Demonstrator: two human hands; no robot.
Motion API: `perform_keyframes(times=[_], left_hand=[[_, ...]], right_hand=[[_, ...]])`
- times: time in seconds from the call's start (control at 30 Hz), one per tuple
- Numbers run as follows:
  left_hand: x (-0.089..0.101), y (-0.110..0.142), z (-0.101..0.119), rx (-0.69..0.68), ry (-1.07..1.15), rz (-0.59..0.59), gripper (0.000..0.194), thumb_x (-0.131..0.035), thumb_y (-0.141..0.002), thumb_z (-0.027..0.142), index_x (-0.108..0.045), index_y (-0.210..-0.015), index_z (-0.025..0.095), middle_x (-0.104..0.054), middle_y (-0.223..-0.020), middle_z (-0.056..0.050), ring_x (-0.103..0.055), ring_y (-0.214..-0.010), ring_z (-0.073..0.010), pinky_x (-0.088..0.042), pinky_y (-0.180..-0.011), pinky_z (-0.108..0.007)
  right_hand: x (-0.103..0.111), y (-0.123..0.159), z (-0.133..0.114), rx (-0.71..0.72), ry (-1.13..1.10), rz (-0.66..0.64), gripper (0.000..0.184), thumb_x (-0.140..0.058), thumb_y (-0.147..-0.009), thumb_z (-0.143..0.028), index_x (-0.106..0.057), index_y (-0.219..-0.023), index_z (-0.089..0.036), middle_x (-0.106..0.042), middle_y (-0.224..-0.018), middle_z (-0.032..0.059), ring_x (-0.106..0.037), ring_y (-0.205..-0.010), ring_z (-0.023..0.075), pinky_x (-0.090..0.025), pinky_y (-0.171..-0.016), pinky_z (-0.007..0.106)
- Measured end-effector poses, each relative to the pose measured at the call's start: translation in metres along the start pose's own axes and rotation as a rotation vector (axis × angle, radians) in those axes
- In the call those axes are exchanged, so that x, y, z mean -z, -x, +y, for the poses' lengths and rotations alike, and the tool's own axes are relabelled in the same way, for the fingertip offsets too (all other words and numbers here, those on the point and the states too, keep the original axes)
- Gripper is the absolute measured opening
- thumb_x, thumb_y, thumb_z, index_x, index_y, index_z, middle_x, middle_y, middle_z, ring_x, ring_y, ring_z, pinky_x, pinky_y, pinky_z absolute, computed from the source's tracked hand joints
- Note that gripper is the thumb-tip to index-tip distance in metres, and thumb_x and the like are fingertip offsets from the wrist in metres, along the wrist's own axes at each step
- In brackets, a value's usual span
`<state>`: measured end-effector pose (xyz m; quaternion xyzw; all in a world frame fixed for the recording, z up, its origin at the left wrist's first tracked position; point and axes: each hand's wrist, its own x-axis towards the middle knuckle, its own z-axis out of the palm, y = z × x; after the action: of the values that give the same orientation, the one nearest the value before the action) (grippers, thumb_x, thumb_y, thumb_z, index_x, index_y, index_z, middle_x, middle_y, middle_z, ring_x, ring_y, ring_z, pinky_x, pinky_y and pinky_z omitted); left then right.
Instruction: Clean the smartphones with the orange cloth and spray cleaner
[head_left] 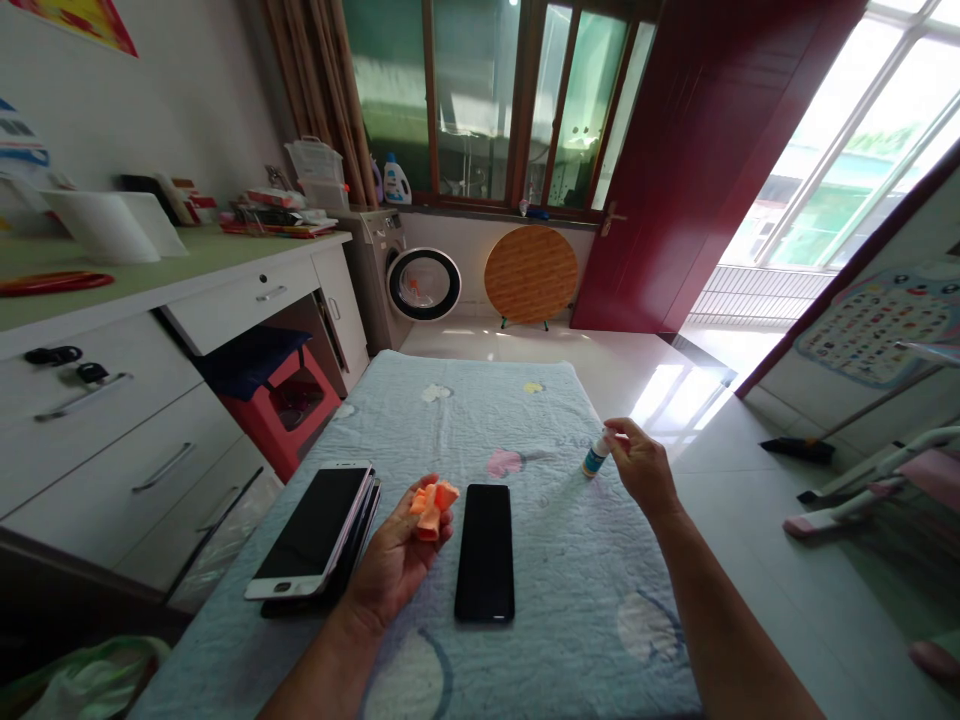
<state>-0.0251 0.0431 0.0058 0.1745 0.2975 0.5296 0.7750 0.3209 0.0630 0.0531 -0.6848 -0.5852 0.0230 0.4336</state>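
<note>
Nearest me, a pale plastic bag (pixel 105 665) slumps at the low left, beside a desk (pixel 570 600) spread with a light-blue quilted cloth. Over it, the person's left hand (pixel 401 565) has its grip closed around a crumpled orange cloth (pixel 427 515), thumb and fingers curled about it. That hand sits between a stack of phones (pixel 311 535), the top one white-framed, and a single black phone (pixel 485 555) lying flat with its dark face up. Further over, near the far right edge, the right hand (pixel 643 470) pinches a small bottle (pixel 595 457) by its top, tilted; I can't tell whether its base touches the quilt.

Past the desk on the left, a red stool (pixel 285 400) with a dark cover stands partly under a green-topped cabinet (pixel 187 330). On the right, a broom (pixel 797 450) lies by the wall. At the back, the washing machine (pixel 367 255) has its round door (pixel 424 285) swung out into the room, near a round wooden tabletop (pixel 531 272) leaning below the window (pixel 476 100).
</note>
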Motion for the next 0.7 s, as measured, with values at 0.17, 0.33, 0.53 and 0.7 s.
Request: perform_keyframes(times=[0.17,0.33,0.53,0.7], left_hand=[[0.001,-0.001,-0.001,-0.006,-0.025,0.005,0.046,-0.066,-0.074,0.003,-0.058,-0.116,0.019,-0.069,-0.104,-0.008,-0.069,-0.076,-0.0145,-0.059,-0.07,-0.025],[0.0,0.001,0.0,-0.002,-0.052,-0.018,0.047,-0.069,-0.073,0.005,-0.057,-0.116,0.02,-0.068,-0.104,-0.007,-0.069,-0.074,-0.0137,-0.06,-0.067,-0.024],[0.002,0.004,0.001,0.002,-0.063,-0.041,0.046,-0.073,-0.073,0.012,-0.058,-0.117,0.018,-0.068,-0.104,-0.009,-0.068,-0.073,-0.0141,-0.06,-0.065,-0.025],[0.003,0.004,0.001,0.0,-0.061,-0.042,0.044,-0.072,-0.074,0.014,-0.059,-0.116,0.018,-0.068,-0.103,-0.009,-0.068,-0.074,-0.0147,-0.061,-0.065,-0.026]], right_hand=[[0.0,-0.002,-0.001,-0.025,-0.026,-0.024,0.026,-0.051,-0.083,-0.041,-0.064,-0.093,-0.021,-0.073,-0.08,0.0049,-0.07,-0.074,0.0209,-0.052,-0.066,0.029],[-0.002,-0.002,0.002,-0.04,-0.04,-0.035,0.027,-0.051,-0.083,-0.041,-0.064,-0.095,-0.021,-0.072,-0.084,0.006,-0.071,-0.078,0.0215,-0.052,-0.067,0.029],[-0.004,-0.003,0.006,-0.042,-0.077,-0.025,0.026,-0.051,-0.083,-0.038,-0.064,-0.097,-0.021,-0.071,-0.083,0.0051,-0.07,-0.078,0.0213,-0.053,-0.07,0.031],[-0.006,-0.005,0.013,-0.078,-0.135,-0.004,0.039,-0.055,-0.078,-0.037,-0.061,-0.112,-0.018,-0.069,-0.089,0.0064,-0.069,-0.079,0.0212,-0.055,-0.074,0.035]])
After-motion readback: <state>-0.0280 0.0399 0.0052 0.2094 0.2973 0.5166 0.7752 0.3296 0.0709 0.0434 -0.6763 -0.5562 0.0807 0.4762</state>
